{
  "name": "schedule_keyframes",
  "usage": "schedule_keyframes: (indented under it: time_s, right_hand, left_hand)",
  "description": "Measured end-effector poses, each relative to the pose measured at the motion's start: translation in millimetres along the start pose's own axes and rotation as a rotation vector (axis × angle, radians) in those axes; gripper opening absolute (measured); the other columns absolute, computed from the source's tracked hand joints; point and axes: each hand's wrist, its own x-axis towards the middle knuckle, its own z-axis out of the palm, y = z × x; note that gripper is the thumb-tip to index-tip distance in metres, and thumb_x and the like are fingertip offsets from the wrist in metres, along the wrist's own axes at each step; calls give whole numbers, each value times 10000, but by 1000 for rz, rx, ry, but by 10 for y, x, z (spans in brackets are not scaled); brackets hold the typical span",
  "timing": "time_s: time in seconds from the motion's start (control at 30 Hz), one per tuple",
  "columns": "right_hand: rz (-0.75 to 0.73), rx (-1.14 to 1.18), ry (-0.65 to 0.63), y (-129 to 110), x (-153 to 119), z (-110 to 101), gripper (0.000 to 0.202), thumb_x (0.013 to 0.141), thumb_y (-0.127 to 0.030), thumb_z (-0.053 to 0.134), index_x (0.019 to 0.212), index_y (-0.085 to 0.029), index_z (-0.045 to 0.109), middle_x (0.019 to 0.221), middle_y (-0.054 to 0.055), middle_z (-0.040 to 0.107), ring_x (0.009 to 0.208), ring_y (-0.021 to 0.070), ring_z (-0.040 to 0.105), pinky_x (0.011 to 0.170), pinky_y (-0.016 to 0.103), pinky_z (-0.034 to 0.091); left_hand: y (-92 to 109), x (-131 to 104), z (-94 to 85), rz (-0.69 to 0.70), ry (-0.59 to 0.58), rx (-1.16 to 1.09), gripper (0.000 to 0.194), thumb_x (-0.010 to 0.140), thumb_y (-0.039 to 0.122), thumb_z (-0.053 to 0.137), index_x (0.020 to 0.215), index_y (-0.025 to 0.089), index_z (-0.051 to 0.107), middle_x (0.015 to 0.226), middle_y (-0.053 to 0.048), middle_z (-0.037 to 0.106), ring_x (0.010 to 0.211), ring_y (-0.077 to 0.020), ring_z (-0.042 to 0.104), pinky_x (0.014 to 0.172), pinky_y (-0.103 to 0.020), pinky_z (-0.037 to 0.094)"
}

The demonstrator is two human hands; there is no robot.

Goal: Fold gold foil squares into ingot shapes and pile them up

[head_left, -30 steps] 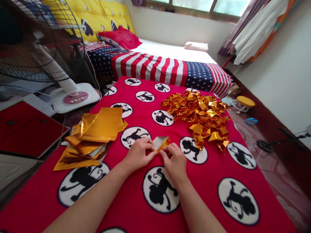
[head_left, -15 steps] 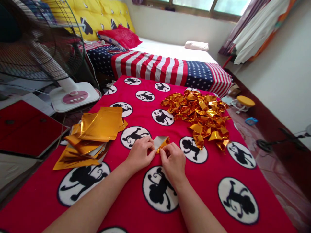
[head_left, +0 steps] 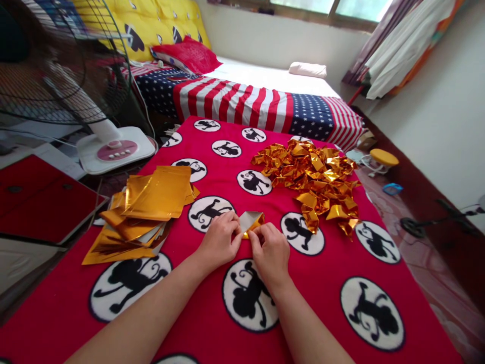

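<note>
Between my hands, at the middle of the red cloth (head_left: 204,318), lies a partly folded sheet of gold foil paper (head_left: 250,219), its pale back facing up and a gold flap along its near and right edges. My left hand (head_left: 222,236) pinches its left near corner with thumb and fingers. On the near right side, my right hand (head_left: 270,248) grips the folded edge. A stack of flat gold foil paper sheets (head_left: 159,192) lies to the left. Folded gold foil pieces (head_left: 310,167) are heaped to the right, beyond my right hand.
A white fan base (head_left: 115,151) stands at the left edge of the cloth, beside a dark red panel (head_left: 41,202). Across the far side is a bed with a flag-patterned cover (head_left: 242,103). A yellow stool (head_left: 383,156) stands on the floor at right.
</note>
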Motion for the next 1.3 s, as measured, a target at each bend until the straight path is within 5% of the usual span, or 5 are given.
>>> schedule_keyframes:
  time_s: [0.83, 1.03, 1.3]
  right_hand:
    - [13, -56, 21, -20, 4, 30, 158, 858, -243, 589, 711, -210, 546, 766, 13, 606, 707, 174, 532, 671, 310, 308]
    - [50, 7, 22, -40, 11, 12, 90, 846, -231, 595, 776, -207, 543, 745, 2, 614, 718, 179, 551, 672, 299, 312]
    - [27, 103, -53, 23, 29, -22, 110, 819, -115, 555, 753, -200, 579, 788, 18, 617, 733, 173, 550, 665, 279, 347]
  left_hand:
    - [46, 10, 44, -38, 0, 80, 112, 760, 119, 557, 693, 192, 505, 861, -51, 554, 868, -220, 546, 746, -363, 435]
    - [32, -7, 27, -27, 13, 33, 120, 774, 140, 578, 870, 211, 591, 936, -44, 576, 921, -222, 559, 762, -351, 432]
    - [24, -15, 25, -58, -14, 39, 130, 777, 150, 593, 855, 226, 663, 947, -33, 588, 935, -216, 566, 765, -347, 419]
